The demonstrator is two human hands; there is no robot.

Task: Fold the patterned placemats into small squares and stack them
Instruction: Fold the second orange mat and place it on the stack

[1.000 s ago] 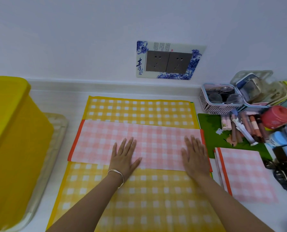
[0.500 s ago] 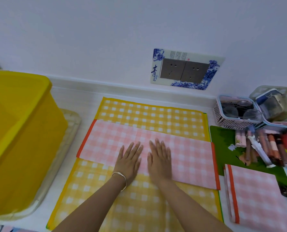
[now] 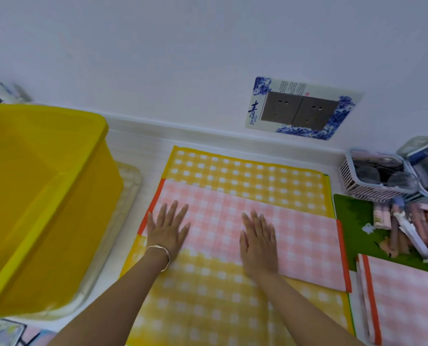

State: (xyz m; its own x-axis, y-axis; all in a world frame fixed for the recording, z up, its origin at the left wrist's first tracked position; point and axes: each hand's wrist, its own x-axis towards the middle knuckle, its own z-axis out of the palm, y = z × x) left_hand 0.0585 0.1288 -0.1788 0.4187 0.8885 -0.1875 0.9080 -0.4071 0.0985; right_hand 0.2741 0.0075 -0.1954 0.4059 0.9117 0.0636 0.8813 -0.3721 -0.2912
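Evenly, both palms press flat on the pink checked placemat (image 3: 305, 236), a long folded strip with orange end borders lying across a larger yellow checked placemat (image 3: 245, 176) on the white worktop (image 3: 138, 151). The left hand (image 3: 168, 231), with a thin metal bangle (image 3: 158, 250) at the wrist, sits at the strip's left end with fingers splayed. The right hand (image 3: 258, 242) lies near its middle with fingers straight. Neither grip closes on anything. A folded pink square (image 3: 405, 300), perhaps several layers, lies to the right. A glossy yellow plastic bin (image 3: 33, 196) stands to the left.
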